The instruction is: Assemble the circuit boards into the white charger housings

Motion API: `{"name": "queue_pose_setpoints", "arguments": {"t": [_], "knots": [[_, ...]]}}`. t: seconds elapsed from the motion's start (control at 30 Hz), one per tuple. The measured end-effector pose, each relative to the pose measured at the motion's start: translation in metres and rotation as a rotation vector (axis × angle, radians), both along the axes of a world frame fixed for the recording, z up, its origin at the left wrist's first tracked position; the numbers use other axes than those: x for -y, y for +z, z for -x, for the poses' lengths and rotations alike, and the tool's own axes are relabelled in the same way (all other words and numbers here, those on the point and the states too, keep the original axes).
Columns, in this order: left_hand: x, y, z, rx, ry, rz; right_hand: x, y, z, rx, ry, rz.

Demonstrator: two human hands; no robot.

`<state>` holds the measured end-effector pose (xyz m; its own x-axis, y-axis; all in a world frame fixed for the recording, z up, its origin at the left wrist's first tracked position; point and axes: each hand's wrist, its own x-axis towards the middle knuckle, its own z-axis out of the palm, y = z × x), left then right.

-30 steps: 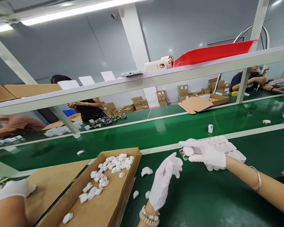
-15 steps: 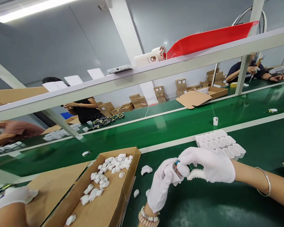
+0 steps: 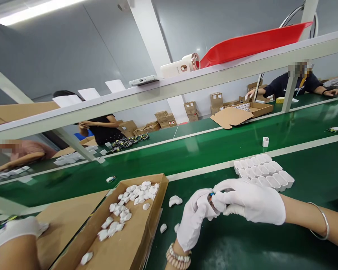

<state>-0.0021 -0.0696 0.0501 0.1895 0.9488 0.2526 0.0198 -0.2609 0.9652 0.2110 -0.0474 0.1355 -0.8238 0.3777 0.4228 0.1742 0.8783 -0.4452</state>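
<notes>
In the middle of the head view, my left hand (image 3: 193, 217), in a white glove with a bead bracelet at its wrist, is closed around a small electronic part (image 3: 210, 200). A bit of blue and some reddish-brown show on that part; my fingers hide the rest. My right hand (image 3: 250, 200), also gloved, meets it from the right, its fingertips pinched on the same part. Just behind my right hand stand rows of white oval cups (image 3: 266, 171). Loose white pieces (image 3: 175, 201) lie on the green bench left of my left hand.
A cardboard tray (image 3: 135, 247) holding many white pieces lies to the left. Beyond it, a green conveyor belt (image 3: 186, 153) carries a white cup (image 3: 265, 141) and small parts. A shelf (image 3: 208, 75) crosses overhead. A neighbour's gloved hand (image 3: 15, 234) is at lower left; other people sit across.
The cup and small parts on the belt have shifted right. My hands stay together on the part, with my right hand turned slightly. A co-worker across has reached toward an open box.
</notes>
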Motion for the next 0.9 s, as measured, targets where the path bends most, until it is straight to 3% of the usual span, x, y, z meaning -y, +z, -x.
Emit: {"name": "queue_pose_setpoints", "arguments": {"t": [0.17, 0.47, 0.63, 0.73, 0.9], "knots": [[0.002, 0.001, -0.001, 0.025, -0.025, 0.036, -0.002, -0.004, 0.002, 0.000, 0.031, 0.010], [0.005, -0.002, -0.004, 0.108, -0.011, 0.079, 0.002, -0.005, 0.003, 0.050, -0.025, -0.115], [0.009, 0.005, -0.008, 0.236, -0.140, 0.173, 0.005, -0.001, 0.004, 0.059, -0.052, -0.187], [0.008, 0.014, -0.014, 0.079, -0.127, 0.111, 0.006, -0.002, 0.003, 0.060, -0.070, -0.130], [0.006, 0.013, -0.024, -0.353, 0.119, -0.035, 0.001, -0.013, 0.004, 0.127, -0.202, 0.098]]}}
